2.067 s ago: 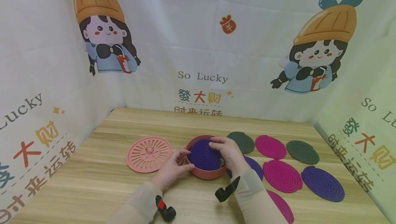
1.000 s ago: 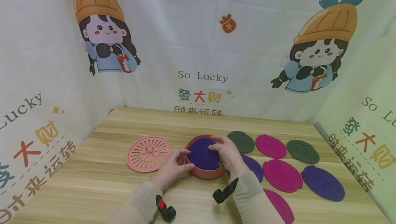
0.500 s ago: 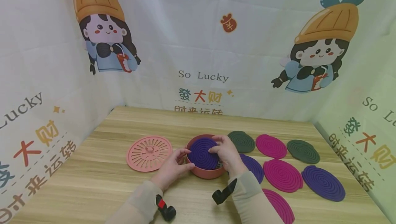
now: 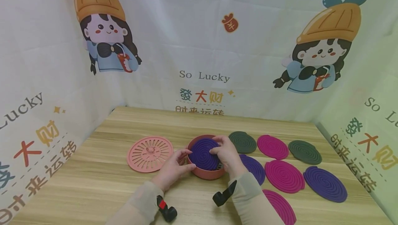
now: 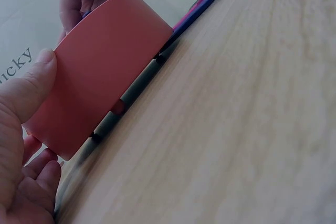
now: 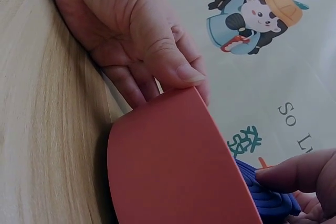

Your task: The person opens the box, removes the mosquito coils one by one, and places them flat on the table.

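Observation:
In the head view, a coral-red round box [image 4: 208, 174] stands on the table with a purple mosquito coil [image 4: 203, 154] in its mouth. My left hand [image 4: 174, 168] grips the box's left side, thumb on the near rim and fingers around the wall, as the left wrist view also shows. At the box's right side, my right hand [image 4: 229, 154] pinches the coil's edge between thumb and fingers. The right wrist view shows that thumb on the purple coil [image 6: 265, 192], which sticks up past the box's rim. Below the coil's right edge, a patterned bit of the box's inside shows.
A pink slotted lid [image 4: 150, 154] with a small knob lies left of the box. To the right, several spiral coils lie flat, among them a green coil [image 4: 243, 142], a magenta coil [image 4: 284, 176] and a purple coil [image 4: 325, 184]. Printed cloth [image 4: 199, 45] hangs behind the table.
My right hand has shifted slightly left, its fingers now further over the coil's edge. The purple coil has moved a little left within the box. My left hand has stayed in place.

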A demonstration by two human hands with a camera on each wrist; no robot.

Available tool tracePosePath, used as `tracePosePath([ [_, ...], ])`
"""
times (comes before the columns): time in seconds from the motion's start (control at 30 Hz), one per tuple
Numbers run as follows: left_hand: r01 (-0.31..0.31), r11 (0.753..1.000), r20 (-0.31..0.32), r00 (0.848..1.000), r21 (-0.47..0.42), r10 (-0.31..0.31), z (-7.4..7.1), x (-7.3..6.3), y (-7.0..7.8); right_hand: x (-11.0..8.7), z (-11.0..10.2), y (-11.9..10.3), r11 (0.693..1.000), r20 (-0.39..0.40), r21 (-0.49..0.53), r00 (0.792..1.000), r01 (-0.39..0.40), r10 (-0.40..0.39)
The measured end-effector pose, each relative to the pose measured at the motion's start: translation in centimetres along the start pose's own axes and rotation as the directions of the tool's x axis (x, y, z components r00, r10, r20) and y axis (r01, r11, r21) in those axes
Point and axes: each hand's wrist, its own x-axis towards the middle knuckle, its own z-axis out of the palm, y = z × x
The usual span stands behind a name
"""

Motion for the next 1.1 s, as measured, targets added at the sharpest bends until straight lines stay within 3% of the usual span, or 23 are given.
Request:
tracePosePath([
  [0.6, -0.005, 1.0, 0.008, 1.0, 0.008, 0.005, -0.05, -0.02, 0.15, -0.08, -0.05, -0.1, 1.0, -0.071, 0.024, 0.997, -0.015, 0.016],
  [1.1, -0.013, 1.0, 0.004, 1.0, -0.004, 0.013, 0.02, -0.15, 0.48, 0.2, -0.4, -0.07, 0.964, -0.091, 0.263, 0.993, -0.05, 0.077],
])
